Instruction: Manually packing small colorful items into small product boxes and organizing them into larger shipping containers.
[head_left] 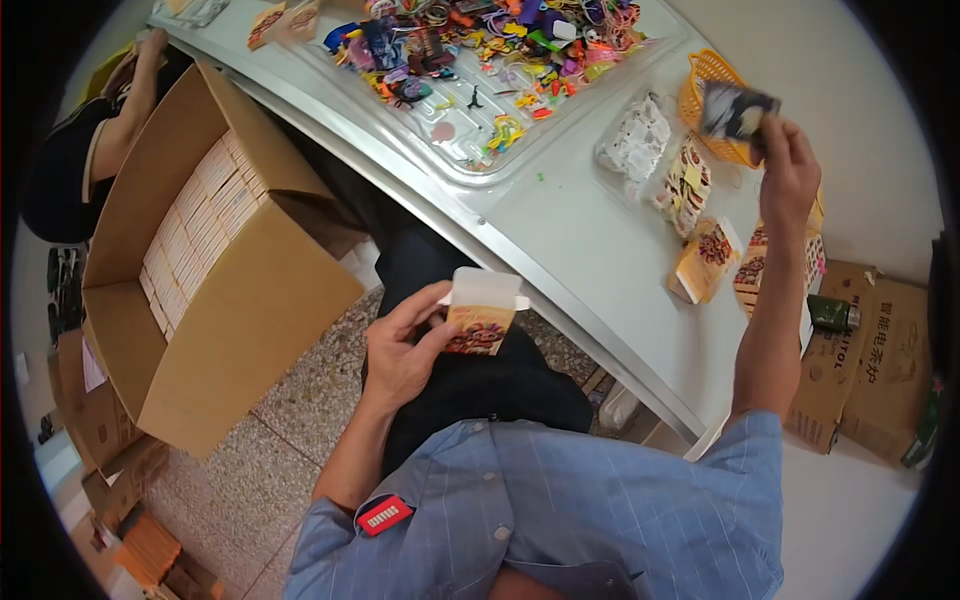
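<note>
Printed box (pixel 483 327), flap raised: held over lap by left hand (pixel 405 345). Dark packet (pixel 732 112): pinched by right hand (pixel 788 172) at yellow basket (pixel 714 67). Table (pixel 570 235): trinkets (pixel 510 45) heaped in clear tray (pixel 415 122). Large carton (pixel 250 340): packed with small boxes (pixel 203 228).

Seemingly a packing workshop: trinkets (pixel 520 50) crowd a tray (pixel 455 108), boxes (pixel 200 235) fill a carton (pixel 255 330) beside the surface's (pixel 575 235) near edge.

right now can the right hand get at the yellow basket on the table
Likely yes: the right hand appears close beside the yellow basket, with only the dark packet it holds coming between.
</note>
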